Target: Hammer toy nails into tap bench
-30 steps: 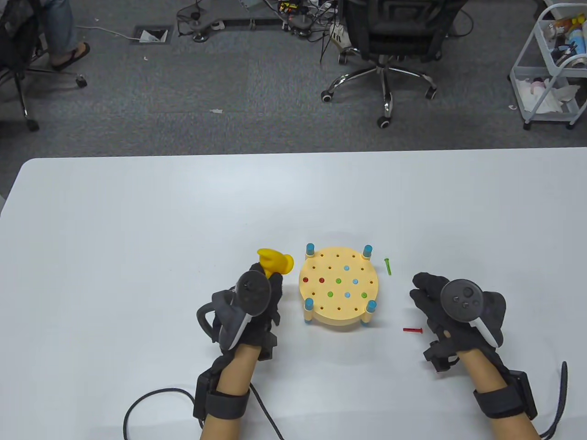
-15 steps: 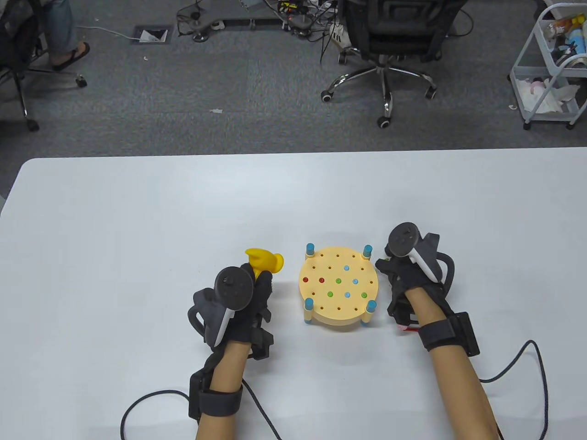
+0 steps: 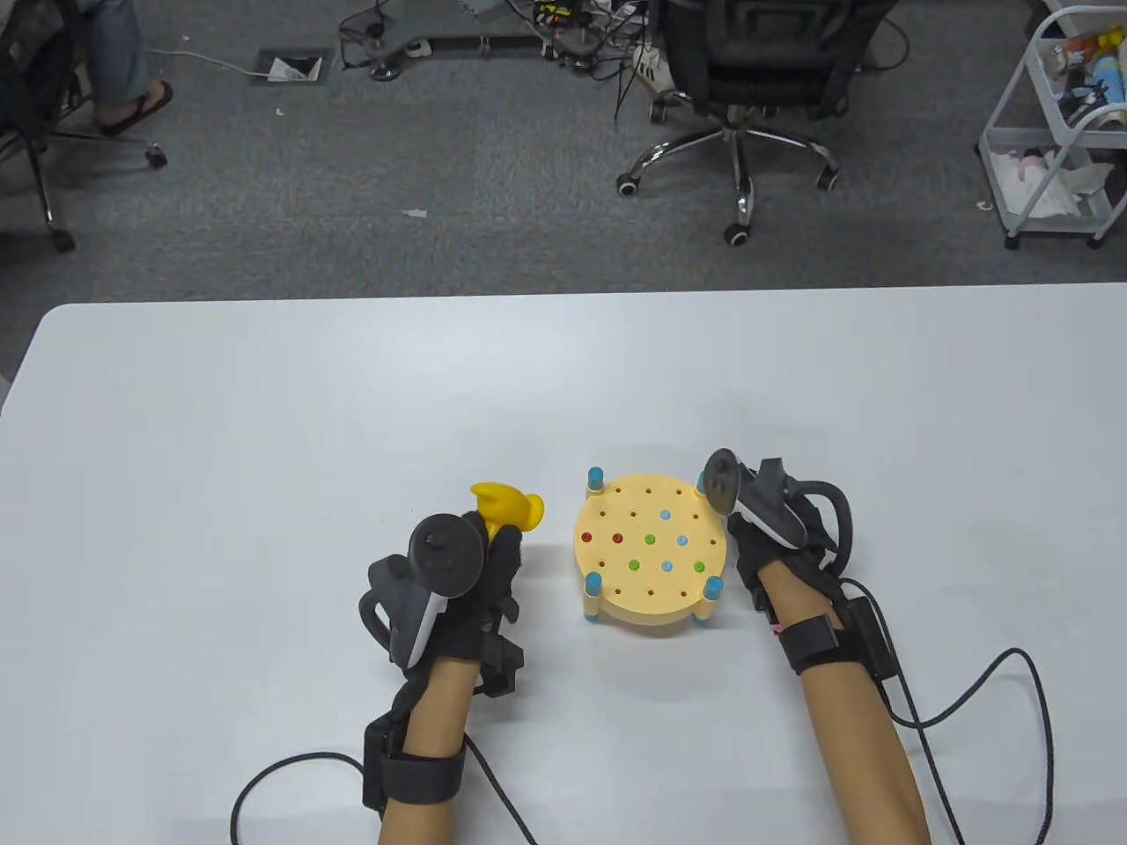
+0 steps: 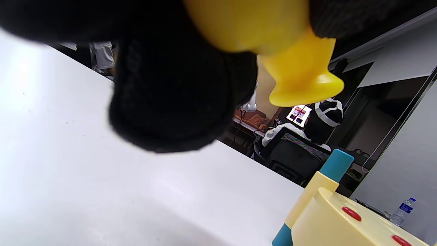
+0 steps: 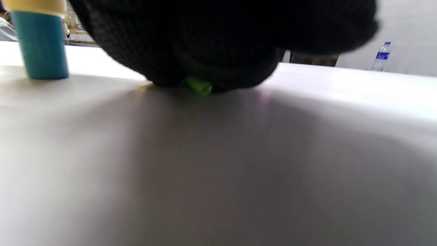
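Observation:
The round yellow tap bench point(image 3: 651, 616) stands on blue legs at the table's middle front, with several red, green and blue nails sunk in its top. My left hand point(image 3: 493, 554) grips the yellow toy hammer point(image 3: 506, 508) just left of the bench; the hammer's head point(image 4: 300, 78) hangs above the table. My right hand point(image 3: 747, 539) is at the bench's right side, with its fingers point(image 5: 218, 51) closed over a green nail point(image 5: 198, 85) that touches the table. A red nail point(image 3: 777, 630) peeks out beside my right forearm.
A blue bench leg point(image 5: 41, 44) stands close to the left of my right fingers. The bench's edge with two red nail heads shows in the left wrist view point(image 4: 327, 218). Glove cables point(image 3: 995, 687) trail off the table's front edge. An office chair point(image 3: 748, 79) stands beyond the table.
My right hand moved from the front right of the table up to the bench's right side, turned over, and closed onto the green nail. My left hand with the hammer shifted slightly left.

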`<state>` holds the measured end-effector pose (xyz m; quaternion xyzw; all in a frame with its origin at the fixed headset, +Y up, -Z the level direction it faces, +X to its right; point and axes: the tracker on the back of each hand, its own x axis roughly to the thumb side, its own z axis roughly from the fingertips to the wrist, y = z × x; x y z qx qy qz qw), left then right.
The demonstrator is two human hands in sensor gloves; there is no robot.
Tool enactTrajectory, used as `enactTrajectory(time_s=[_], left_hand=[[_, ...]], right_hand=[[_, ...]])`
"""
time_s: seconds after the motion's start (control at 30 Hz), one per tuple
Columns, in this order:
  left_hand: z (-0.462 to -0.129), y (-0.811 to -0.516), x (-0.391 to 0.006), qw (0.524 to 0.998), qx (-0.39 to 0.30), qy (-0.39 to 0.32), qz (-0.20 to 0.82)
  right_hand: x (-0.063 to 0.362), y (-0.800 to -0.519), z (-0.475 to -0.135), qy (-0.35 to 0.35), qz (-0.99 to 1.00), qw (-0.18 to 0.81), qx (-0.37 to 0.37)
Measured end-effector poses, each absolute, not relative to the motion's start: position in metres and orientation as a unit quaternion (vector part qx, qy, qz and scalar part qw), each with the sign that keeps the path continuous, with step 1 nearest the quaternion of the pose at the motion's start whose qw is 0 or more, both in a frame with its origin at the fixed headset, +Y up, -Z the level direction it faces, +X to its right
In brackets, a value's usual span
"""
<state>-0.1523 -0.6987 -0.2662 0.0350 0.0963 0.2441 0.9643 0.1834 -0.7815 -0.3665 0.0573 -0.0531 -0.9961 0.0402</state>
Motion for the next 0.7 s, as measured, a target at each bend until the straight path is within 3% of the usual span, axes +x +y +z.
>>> enactTrajectory(time_s=[0.23, 0.3, 0.37, 0.57, 0.7], left_hand=[[-0.267, -0.699, -0.152, 0.964, 0.031, 0.093, 0.246], [-0.268, -0.699, -0.153, 0.963, 0.030, 0.092, 0.250], [-0.268, -0.699, -0.153, 0.963, 0.030, 0.091, 0.253], [-0.268, -0.700, -0.149, 0.966, 0.032, 0.082, 0.245], [-0.267, -0.700, -0.145, 0.969, 0.035, 0.073, 0.234]], right_hand=[[0.214, -0.785, -0.358, -0.086, -0.992, -0.072, 0.052], [0.225, -0.781, -0.352, -0.058, -0.989, -0.125, 0.050], [0.236, -0.771, -0.344, 0.020, -0.985, -0.158, 0.063], [0.226, -0.710, -0.323, 0.099, -0.980, -0.172, 0.006], [0.182, -0.669, -0.310, 0.059, -0.983, -0.164, -0.059]])
